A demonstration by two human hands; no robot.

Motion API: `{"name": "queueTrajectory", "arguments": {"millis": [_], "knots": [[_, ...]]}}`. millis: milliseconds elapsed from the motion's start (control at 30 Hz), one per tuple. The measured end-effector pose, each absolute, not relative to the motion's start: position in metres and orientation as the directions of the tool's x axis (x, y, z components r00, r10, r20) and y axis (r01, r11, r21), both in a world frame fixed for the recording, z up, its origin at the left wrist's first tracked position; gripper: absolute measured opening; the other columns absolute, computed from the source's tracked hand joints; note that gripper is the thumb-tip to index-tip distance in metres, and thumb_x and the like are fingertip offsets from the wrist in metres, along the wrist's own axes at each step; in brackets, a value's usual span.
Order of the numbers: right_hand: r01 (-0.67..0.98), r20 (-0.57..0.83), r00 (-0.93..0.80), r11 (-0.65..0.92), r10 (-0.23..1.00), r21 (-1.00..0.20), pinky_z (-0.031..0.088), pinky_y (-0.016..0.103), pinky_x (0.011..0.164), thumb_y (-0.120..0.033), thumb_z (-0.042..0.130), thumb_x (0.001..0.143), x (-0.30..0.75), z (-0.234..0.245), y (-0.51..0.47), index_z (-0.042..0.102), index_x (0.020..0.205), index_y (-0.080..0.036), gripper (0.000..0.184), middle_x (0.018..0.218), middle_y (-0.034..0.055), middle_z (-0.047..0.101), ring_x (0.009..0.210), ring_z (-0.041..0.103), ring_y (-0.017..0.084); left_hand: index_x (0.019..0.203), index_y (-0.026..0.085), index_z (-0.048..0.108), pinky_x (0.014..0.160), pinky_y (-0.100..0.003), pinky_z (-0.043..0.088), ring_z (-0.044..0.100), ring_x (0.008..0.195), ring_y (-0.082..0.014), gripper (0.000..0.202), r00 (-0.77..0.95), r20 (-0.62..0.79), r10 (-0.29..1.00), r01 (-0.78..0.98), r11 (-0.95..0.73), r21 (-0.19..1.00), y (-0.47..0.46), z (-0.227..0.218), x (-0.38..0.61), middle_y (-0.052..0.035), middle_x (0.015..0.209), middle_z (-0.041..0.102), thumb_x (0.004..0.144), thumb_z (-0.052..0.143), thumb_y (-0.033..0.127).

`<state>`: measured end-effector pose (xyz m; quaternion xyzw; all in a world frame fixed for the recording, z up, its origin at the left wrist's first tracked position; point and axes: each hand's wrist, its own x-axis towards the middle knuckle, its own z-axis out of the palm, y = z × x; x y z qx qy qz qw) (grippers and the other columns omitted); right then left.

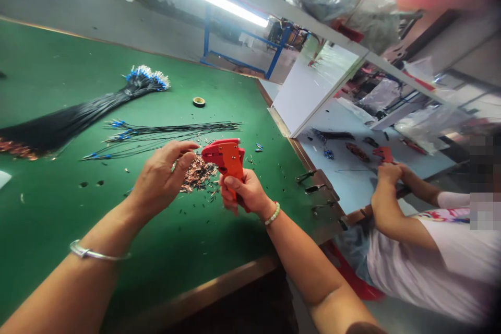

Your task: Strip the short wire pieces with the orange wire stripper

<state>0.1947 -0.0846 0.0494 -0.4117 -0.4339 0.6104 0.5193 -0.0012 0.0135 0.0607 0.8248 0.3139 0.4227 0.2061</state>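
Observation:
Wrapped around the grips of a red wire stripper is my right hand. My left hand is closed in a pinch at the stripper's jaws; whatever lies between its fingertips is too small to make out. Beneath both hands spreads a pile of copper and black wire clippings. Several thin black wires with blue ends lie just beyond the left hand. A thick bundle of black wires, with blue and silver tips at one end and copper at the other, rests farther left.
A tape roll sits on the green table behind the loose wires. Small blue pieces lie right of the stripper. Clamp-like metal tools line the right edge. At the adjoining table, a co-worker holds a red tool.

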Motion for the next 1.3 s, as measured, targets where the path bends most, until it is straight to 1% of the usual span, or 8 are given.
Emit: {"name": "queueTrajectory", "arguments": {"millis": [167,267,433,533,667,833,1067,1300], "knots": [[-0.298,-0.073,-0.116,-0.105,0.991,-0.949,0.033,0.021,0.032,-0.062,0.082,0.074,0.193,0.047,-0.086,0.055,0.079,-0.017,0.053,0.049,-0.0088,0.05,0.033,0.041,0.006,0.099,0.02,0.068,0.073,-0.029,0.051,0.062,0.079,-0.0153,0.024,0.442,0.627,0.641,0.277,-0.763,0.584,0.01,0.064,0.003,-0.0038,0.087,0.068,0.1,0.048,0.033],[-0.312,-0.072,-0.173,-0.124,0.982,-0.942,0.04,0.022,0.036,-0.065,0.08,0.074,0.195,0.047,-0.085,0.059,0.084,-0.015,0.055,0.053,-0.0058,0.056,0.039,0.049,0.008,0.09,0.02,0.068,0.063,-0.026,0.048,0.057,0.068,-0.0118,0.022,0.433,0.641,0.634,0.257,-0.768,0.586,0.008,0.069,0.002,-0.0005,0.077,0.061,0.099,0.052,0.032],[-0.4,-0.013,-0.259,-0.12,0.966,-0.909,0.059,0.032,0.064,-0.061,0.076,0.081,0.204,0.047,-0.083,0.064,0.103,-0.014,0.054,0.091,0.0079,0.072,0.072,0.069,0.018,0.094,0.023,0.071,0.07,-0.03,0.052,0.06,0.075,-0.0116,0.015,0.407,0.641,0.651,0.295,-0.758,0.582,0.006,0.073,-0.002,0.0012,0.084,0.066,0.098,0.058,0.029],[-0.455,0.006,-0.273,-0.124,0.962,-0.882,0.061,0.04,0.079,-0.054,0.075,0.086,0.215,0.046,-0.082,0.066,0.113,-0.014,0.049,0.102,0.0102,0.071,0.086,0.071,0.021,0.097,0.025,0.071,0.074,-0.034,0.053,0.062,0.08,-0.0135,0.011,0.384,0.683,0.621,0.319,-0.783,0.533,0.007,0.071,-0.004,0.0006,0.087,0.068,0.098,0.06,0.028],[-0.425,-0.043,-0.341,-0.195,0.939,-0.884,0.059,0.047,0.09,-0.041,0.078,0.086,0.226,0.048,-0.083,0.064,0.126,-0.013,0.051,0.101,0.0092,0.07,0.092,0.072,0.023,0.098,0.027,0.071,0.076,-0.038,0.051,0.06,0.081,-0.0151,0.008,0.367,0.749,0.552,0.381,-0.824,0.42,0.008,0.069,-0.004,0.0014,0.086,0.069,0.097,0.063,0.028],[-0.379,-0.055,-0.379,-0.209,0.924,-0.902,0.058,0.041,0.089,-0.035,0.079,0.086,0.222,0.055,-0.086,0.065,0.126,-0.012,0.048,0.1,0.008,0.069,0.09,0.072,0.022,0.105,0.027,0.071,0.078,-0.038,0.048,0.061,0.083,-0.0158,0.012,0.346,0.781,0.52,0.427,-0.829,0.362,0.006,0.066,-0.004,0.0008,0.09,0.07,0.095,0.064,0.023],[-0.33,-0.046,-0.371,-0.177,0.928,-0.927,0.06,0.036,0.078,-0.043,0.081,0.083,0.216,0.05,-0.083,0.066,0.125,-0.011,0.055,0.097,0.0079,0.07,0.085,0.07,0.02,0.099,0.025,0.073,0.073,-0.032,0.043,0.06,0.076,-0.0142,0.011,0.335,0.855,0.395,0.38,-0.888,0.261,0.01,0.062,0.0,0.0011,0.082,0.071,0.09,0.07,0.018],[-0.337,-0.053,-0.321,-0.167,0.946,-0.926,0.06,0.036,0.075,-0.054,0.08,0.082,0.214,0.054,-0.086,0.068,0.115,-0.012,0.055,0.087,0.0051,0.07,0.076,0.071,0.019,0.102,0.027,0.072,0.073,-0.036,0.042,0.062,0.076,-0.0184,0.015,0.399,0.832,0.386,0.385,-0.894,0.231,0.008,0.063,0.001,-0.0005,0.082,0.072,0.09,0.069,0.018]]}}
